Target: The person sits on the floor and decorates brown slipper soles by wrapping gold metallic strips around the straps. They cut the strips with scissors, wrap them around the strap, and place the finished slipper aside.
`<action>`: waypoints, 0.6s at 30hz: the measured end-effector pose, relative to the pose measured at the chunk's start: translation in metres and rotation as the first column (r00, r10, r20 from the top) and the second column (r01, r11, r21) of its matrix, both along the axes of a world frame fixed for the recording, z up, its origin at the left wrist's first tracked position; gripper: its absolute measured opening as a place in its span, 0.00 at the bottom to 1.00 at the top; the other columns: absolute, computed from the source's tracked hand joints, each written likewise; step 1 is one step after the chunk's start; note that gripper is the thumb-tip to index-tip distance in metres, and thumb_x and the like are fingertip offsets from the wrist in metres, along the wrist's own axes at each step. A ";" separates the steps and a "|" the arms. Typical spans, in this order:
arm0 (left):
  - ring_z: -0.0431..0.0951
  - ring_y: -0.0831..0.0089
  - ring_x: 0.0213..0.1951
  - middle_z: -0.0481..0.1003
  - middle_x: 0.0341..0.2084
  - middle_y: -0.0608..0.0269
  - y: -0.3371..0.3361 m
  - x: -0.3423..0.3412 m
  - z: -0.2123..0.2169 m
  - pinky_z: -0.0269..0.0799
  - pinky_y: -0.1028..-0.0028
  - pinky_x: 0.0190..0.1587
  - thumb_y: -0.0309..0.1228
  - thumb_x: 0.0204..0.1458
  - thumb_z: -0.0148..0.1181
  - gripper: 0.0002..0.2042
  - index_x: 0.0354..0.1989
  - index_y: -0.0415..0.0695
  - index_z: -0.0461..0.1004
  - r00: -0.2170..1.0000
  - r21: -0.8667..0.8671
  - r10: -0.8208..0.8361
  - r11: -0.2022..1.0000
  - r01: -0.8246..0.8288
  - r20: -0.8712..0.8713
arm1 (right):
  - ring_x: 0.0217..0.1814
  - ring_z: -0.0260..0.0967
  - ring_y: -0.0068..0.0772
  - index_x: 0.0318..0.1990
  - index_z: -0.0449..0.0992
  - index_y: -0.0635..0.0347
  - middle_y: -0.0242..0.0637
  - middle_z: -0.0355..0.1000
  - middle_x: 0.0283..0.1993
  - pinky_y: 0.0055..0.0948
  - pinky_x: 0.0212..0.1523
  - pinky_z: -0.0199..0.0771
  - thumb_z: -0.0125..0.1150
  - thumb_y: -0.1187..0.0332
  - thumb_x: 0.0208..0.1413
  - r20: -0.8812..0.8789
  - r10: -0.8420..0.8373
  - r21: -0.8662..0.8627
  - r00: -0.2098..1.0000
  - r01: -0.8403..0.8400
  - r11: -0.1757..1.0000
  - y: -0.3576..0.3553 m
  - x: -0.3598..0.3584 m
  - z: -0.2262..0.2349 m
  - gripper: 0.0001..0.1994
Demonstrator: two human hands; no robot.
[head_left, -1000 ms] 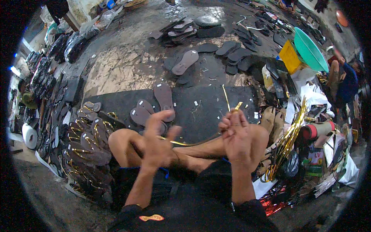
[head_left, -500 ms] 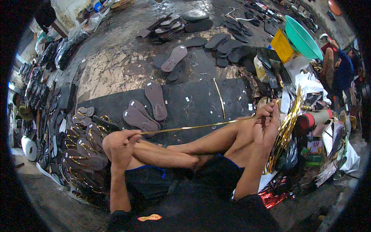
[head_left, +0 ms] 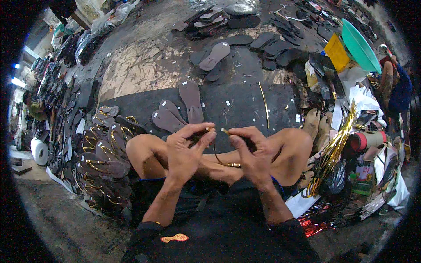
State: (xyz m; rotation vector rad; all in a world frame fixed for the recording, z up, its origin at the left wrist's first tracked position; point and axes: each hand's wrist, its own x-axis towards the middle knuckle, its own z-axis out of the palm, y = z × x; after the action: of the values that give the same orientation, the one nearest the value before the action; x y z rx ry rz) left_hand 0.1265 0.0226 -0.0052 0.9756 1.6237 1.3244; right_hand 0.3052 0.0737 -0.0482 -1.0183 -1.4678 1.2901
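Head view | our left hand (head_left: 184, 149) and right hand (head_left: 254, 154), both pinched closed, hold a narrow, shiny gold strip (head_left: 234, 165) | it sags between them

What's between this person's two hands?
In the head view, a thin gold strip dips between the left hand and the right hand, which stand apart.

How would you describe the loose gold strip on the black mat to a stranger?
Find the black mat beyond the crossed legs. Toward its right end lies a thin gold strip: a single strand, unlike the gold bundle farther right.
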 end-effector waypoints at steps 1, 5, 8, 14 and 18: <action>0.82 0.79 0.43 0.83 0.43 0.63 0.001 0.002 -0.001 0.79 0.78 0.48 0.21 0.60 0.70 0.13 0.53 0.37 0.84 1.000 0.046 -0.011 0.999 0.012 -0.005 | 0.49 0.79 0.30 0.50 0.84 0.62 0.39 0.81 0.47 0.28 0.51 0.78 0.68 0.74 0.64 -0.051 -0.001 -0.007 0.999 0.001 1.000 -0.004 -0.007 -0.003 0.09; 0.82 0.78 0.43 0.84 0.43 0.62 0.001 0.006 -0.010 0.78 0.78 0.47 0.23 0.61 0.70 0.11 0.51 0.36 0.85 0.999 0.131 -0.033 0.991 0.031 0.013 | 0.48 0.80 0.30 0.50 0.84 0.64 0.39 0.81 0.48 0.27 0.50 0.80 0.68 0.76 0.64 -0.170 -0.008 -0.024 0.985 0.004 1.000 -0.010 -0.024 -0.016 0.09; 0.82 0.78 0.45 0.83 0.43 0.62 0.001 0.006 -0.010 0.79 0.78 0.48 0.23 0.60 0.70 0.12 0.52 0.36 0.85 0.998 0.109 -0.030 0.994 0.024 0.056 | 0.47 0.80 0.30 0.50 0.85 0.63 0.40 0.81 0.46 0.27 0.49 0.80 0.68 0.76 0.63 -0.173 -0.002 -0.003 0.985 0.001 1.000 -0.009 -0.026 -0.014 0.09; 0.83 0.78 0.45 0.83 0.42 0.63 0.016 -0.012 -0.008 0.79 0.78 0.50 0.24 0.59 0.72 0.14 0.54 0.36 0.84 0.984 0.057 -0.177 0.982 0.179 -0.034 | 0.44 0.82 0.26 0.49 0.87 0.61 0.39 0.84 0.43 0.26 0.45 0.83 0.71 0.76 0.61 0.027 0.070 0.180 0.997 -0.073 0.981 0.012 -0.016 -0.004 0.09; 0.83 0.77 0.41 0.84 0.39 0.62 0.024 -0.021 -0.006 0.81 0.78 0.46 0.25 0.58 0.73 0.14 0.52 0.35 0.84 0.956 0.055 -0.293 0.954 0.294 -0.026 | 0.42 0.83 0.25 0.48 0.86 0.61 0.39 0.86 0.42 0.26 0.42 0.84 0.73 0.77 0.60 0.029 0.113 0.133 0.993 -0.116 0.984 0.018 -0.009 -0.008 0.10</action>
State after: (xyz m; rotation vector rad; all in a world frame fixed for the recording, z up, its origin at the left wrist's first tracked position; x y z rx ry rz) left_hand 0.1057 0.0469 -0.0112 1.2153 1.3938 1.1667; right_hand 0.2961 0.0915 -0.0557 -0.8721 -1.6268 1.2454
